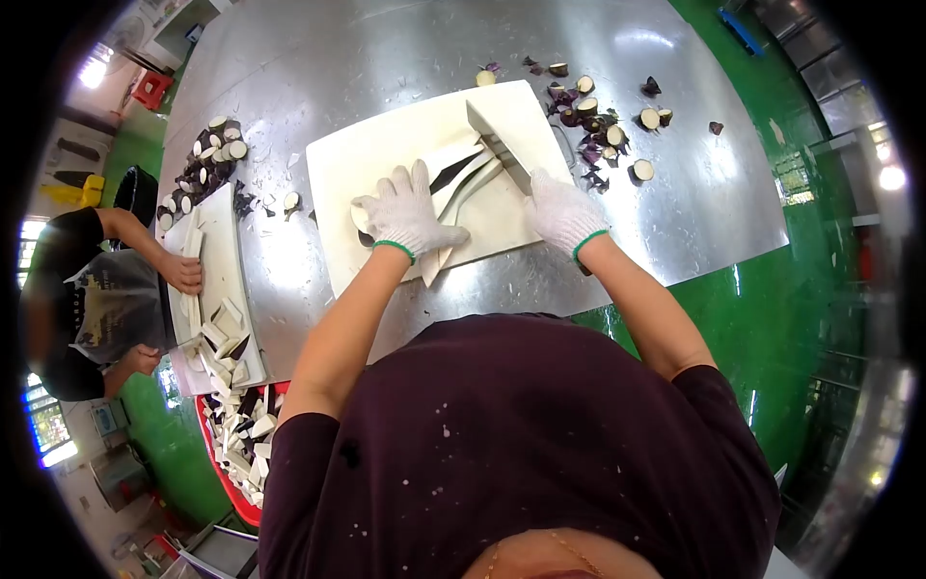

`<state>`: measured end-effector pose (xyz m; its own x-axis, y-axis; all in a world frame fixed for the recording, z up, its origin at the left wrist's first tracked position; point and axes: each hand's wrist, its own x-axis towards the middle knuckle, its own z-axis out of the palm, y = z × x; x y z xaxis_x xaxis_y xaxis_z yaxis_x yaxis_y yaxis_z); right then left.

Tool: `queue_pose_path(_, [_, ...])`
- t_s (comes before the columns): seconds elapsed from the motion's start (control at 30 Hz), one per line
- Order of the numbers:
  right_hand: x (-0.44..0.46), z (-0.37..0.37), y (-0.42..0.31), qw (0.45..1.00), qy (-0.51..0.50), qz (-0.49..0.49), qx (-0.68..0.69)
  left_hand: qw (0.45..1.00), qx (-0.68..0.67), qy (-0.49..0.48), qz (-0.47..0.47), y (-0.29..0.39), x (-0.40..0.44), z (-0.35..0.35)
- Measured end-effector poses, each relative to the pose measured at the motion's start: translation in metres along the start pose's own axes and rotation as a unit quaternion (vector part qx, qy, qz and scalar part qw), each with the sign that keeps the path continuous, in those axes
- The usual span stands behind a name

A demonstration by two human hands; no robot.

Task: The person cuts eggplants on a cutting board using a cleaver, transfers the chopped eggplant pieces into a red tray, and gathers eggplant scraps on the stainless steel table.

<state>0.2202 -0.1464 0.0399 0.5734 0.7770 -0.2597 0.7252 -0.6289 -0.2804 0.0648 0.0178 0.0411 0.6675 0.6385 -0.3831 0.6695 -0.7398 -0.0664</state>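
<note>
I judge slicing underway, frame centre: left hand [405,207] spread over pale strips [457,154], right hand [564,209] gripping knife [503,152]. Next stroke needs steady support

The tabletop [333,58] is recorded as smooth, glossy metal; the knife [499,148], as smooth metal. A matt, plastic-like finish is noted on the cutting board [357,145]. Gloves [407,214] are seen in knitted cloth. The floor [805,318] is found glossy.

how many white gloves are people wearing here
2: one on the camera wearer's left hand, spread over pale cut pieces, the other on their right hand, which holds the knife. The co-worker's hands look bare.
</note>
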Motion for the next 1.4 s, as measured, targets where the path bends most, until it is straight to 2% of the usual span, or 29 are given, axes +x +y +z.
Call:
queue_pose_path(0.07, [-0.002, -0.009, -0.006, 0.999, -0.013, 0.029, 0.017, 1.000, -0.008, 0.004, -0.004, -0.001, -0.002, -0.003])
queue_pose_path(0.17, [-0.016, -0.021, -0.013, 1.000, 0.026, -0.012, 0.005, 0.998, 0.004, 0.055, -0.013, -0.006, -0.007, 0.001])
queue_pose_path(0.23, [-0.029, -0.042, -0.034, 0.999, -0.033, -0.015, 0.019, 0.993, 0.038, 0.114, -0.019, -0.013, -0.012, 0.007])
queue_pose_path(0.27, [-0.031, -0.048, -0.040, 0.998, -0.062, -0.017, 0.023, 0.996, 0.034, 0.079, -0.020, -0.012, -0.012, 0.006])
queue_pose_path(0.33, [-0.022, -0.027, -0.032, 0.996, -0.042, -0.085, -0.001, 0.999, 0.025, 0.011, -0.027, -0.010, -0.009, -0.001])
queue_pose_path(0.4, [-0.011, -0.005, -0.023, 0.988, -0.022, -0.151, -0.021, 1.000, 0.014, -0.006, -0.012, -0.011, -0.007, -0.006])
queue_pose_path(0.5, [0.021, 0.007, -0.043, 0.990, -0.052, -0.125, -0.031, 1.000, 0.007, -0.004, -0.002, -0.012, -0.005, 0.003])
queue_pose_path(0.6, [0.045, 0.033, -0.042, 0.985, 0.007, -0.166, -0.040, 1.000, 0.001, 0.020, -0.008, -0.012, -0.005, 0.008])
queue_pose_path(0.67, [0.042, 0.033, -0.042, 0.992, 0.000, -0.120, -0.024, 1.000, -0.012, 0.013, -0.009, -0.012, -0.008, 0.001])
queue_pose_path(0.7, [0.041, 0.037, -0.039, 0.994, 0.004, -0.109, -0.014, 1.000, -0.009, 0.024, -0.005, -0.014, -0.009, 0.003])
queue_pose_path(0.73, [0.038, 0.033, -0.044, 0.995, 0.007, -0.097, -0.003, 0.994, -0.034, 0.106, 0.006, -0.018, -0.010, 0.012])
queue_pose_path(0.77, [0.036, 0.024, -0.047, 0.999, -0.023, -0.030, 0.031, 0.981, -0.057, 0.185, 0.019, -0.027, -0.011, 0.025])
queue_pose_path(0.8, [0.028, 0.013, -0.052, 0.999, -0.013, -0.029, 0.037, 0.962, -0.079, 0.259, 0.032, -0.038, -0.015, 0.034])
queue_pose_path(0.83, [0.018, 0.003, -0.053, 0.999, -0.002, -0.027, 0.042, 0.937, -0.224, 0.264, 0.044, -0.056, -0.027, 0.021])
queue_pose_path(0.87, [0.009, -0.004, -0.051, 0.999, 0.008, -0.025, 0.048, 0.895, -0.317, 0.313, 0.025, -0.076, -0.022, 0.038])
queue_pose_path(0.93, [-0.009, -0.012, -0.051, 0.995, 0.018, -0.083, 0.045, 0.777, -0.489, 0.396, -0.016, -0.103, -0.008, 0.090])
queue_pose_path(1.03, [-0.034, -0.032, -0.075, 0.990, -0.038, -0.129, 0.041, 0.777, -0.510, 0.369, -0.018, -0.106, -0.001, 0.112])
queue_pose_path(1.13, [-0.034, -0.015, -0.084, 0.987, -0.068, -0.145, -0.004, 0.800, -0.448, 0.393, 0.061, -0.088, -0.004, 0.106])
queue_pose_path(1.17, [-0.029, -0.012, -0.088, 0.984, -0.112, -0.126, -0.047, 0.819, -0.441, 0.363, 0.056, -0.083, -0.002, 0.107])
queue_pose_path(1.27, [-0.015, 0.018, -0.086, 0.985, -0.086, -0.147, -0.034, 0.805, -0.421, 0.407, 0.098, -0.081, 0.005, 0.123])
queue_pose_path(1.3, [-0.007, 0.035, -0.086, 0.984, -0.058, -0.167, -0.029, 0.819, -0.408, 0.396, 0.077, -0.081, 0.005, 0.122])
queue_pose_path(1.4, [-0.006, 0.033, -0.101, 0.987, -0.079, -0.137, -0.021, 0.803, -0.441, 0.392, 0.081, -0.084, 0.006, 0.118])
